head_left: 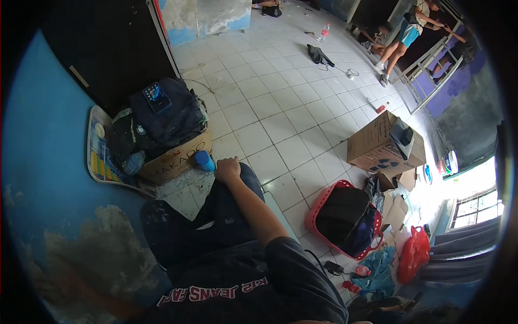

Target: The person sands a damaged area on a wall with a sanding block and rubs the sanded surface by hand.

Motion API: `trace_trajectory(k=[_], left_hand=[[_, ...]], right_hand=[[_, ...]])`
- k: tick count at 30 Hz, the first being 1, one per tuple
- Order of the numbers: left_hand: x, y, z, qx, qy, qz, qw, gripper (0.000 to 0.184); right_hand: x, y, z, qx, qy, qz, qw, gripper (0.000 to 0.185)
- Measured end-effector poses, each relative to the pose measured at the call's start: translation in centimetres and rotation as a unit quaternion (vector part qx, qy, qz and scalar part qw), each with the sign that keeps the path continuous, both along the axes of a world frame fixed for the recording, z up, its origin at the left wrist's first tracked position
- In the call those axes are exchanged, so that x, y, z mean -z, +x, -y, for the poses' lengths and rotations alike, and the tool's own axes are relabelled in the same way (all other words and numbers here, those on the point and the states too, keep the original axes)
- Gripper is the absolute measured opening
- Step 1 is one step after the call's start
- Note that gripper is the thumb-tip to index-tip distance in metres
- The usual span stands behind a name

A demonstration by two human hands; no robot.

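Observation:
My right hand (pixel 228 170) is at my raised knee, its fingers curled. Whatever lies inside the fingers, if anything, is hidden. Just left of that hand is a blue bottle-shaped container (pixel 204 161) with a darker blue top; I cannot tell whether they touch. My left hand (pixel 54 282) is dim and blurred at the lower left, near the patchy grey and blue wall (pixel 102 237). Its fingers cannot be made out. A cardboard box (pixel 178 162) stands beyond the blue container, with dark cloth (pixel 167 121) and a phone (pixel 156 98) on top.
A red basket (pixel 313 218) of dark cloth sits right of me, beside a red plastic bag (pixel 414 254). Farther off stand another cardboard box (pixel 372 143), a metal ladder (pixel 426 81) and several people (pixel 404 38). A plastic bottle (pixel 324 33) is on the tiles.

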State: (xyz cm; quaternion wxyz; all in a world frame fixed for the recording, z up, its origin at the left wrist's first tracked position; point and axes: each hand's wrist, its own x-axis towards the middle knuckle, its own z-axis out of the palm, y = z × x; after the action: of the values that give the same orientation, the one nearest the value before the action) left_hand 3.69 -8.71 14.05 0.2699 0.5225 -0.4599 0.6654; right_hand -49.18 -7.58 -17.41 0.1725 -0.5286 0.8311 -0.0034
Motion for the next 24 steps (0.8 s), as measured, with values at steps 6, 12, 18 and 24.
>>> trace_trajectory(k=[6, 12, 18, 24], left_hand=[[5.1, -2.3, 0.4, -0.037, 0.159, 0.009, 0.987, 0.082], [3.4, -2.2, 0.0, -0.027, 0.143, -0.012, 0.989, 0.083], [4.2, -0.4, -0.6, -0.006, 0.091, -0.021, 0.996, 0.09], [9.2, -2.6, -0.9, -0.077, 0.23, -0.084, 0.966, 0.091]], right_hand=[[0.1, 0.1, 0.3, 0.002, 0.012, -0.001, 1.0, 0.033], [-0.4, 0.1, -0.5, 0.006, -0.006, -0.004, 1.0, 0.037], [-0.4, 0.2, 0.0, -0.006, 0.002, -0.01, 1.0, 0.04], [-0.2, -0.1, -0.4, -0.004, 0.01, -0.019, 1.0, 0.038]])
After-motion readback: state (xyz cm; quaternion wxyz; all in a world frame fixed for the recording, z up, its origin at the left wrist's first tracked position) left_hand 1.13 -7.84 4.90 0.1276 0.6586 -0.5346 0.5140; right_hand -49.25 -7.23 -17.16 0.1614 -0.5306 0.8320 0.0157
